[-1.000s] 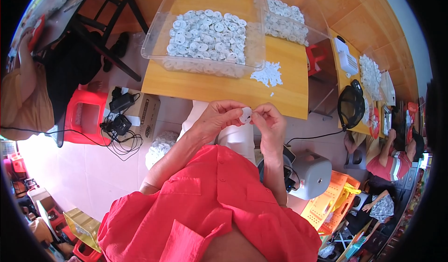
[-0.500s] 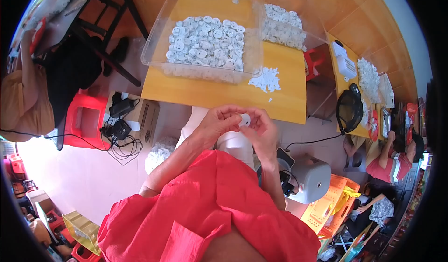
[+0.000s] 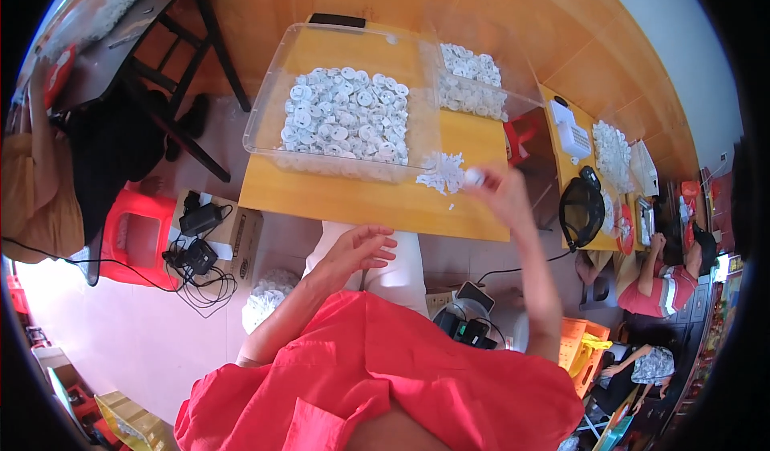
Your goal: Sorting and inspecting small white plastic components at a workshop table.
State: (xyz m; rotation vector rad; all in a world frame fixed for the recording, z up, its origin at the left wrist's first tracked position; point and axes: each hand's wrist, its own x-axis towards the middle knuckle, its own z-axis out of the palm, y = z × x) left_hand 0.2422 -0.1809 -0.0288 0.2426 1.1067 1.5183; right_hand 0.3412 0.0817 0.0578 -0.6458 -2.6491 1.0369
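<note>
the left hand [image 3: 354, 255] is empty and half open over the pale pants [image 3: 403, 273], while the right hand [image 3: 505, 198] pinches a round white piece [image 3: 474, 178] near the small white bits [image 3: 440, 173].

left hand [image 3: 350, 257] half-curled, right hand [image 3: 508, 201] pinching

A small, rounded white piece [image 3: 474, 177] is held in the right hand [image 3: 507, 198], near loose white bits [image 3: 439, 174] heaped on the counter [image 3: 321, 206].
</note>
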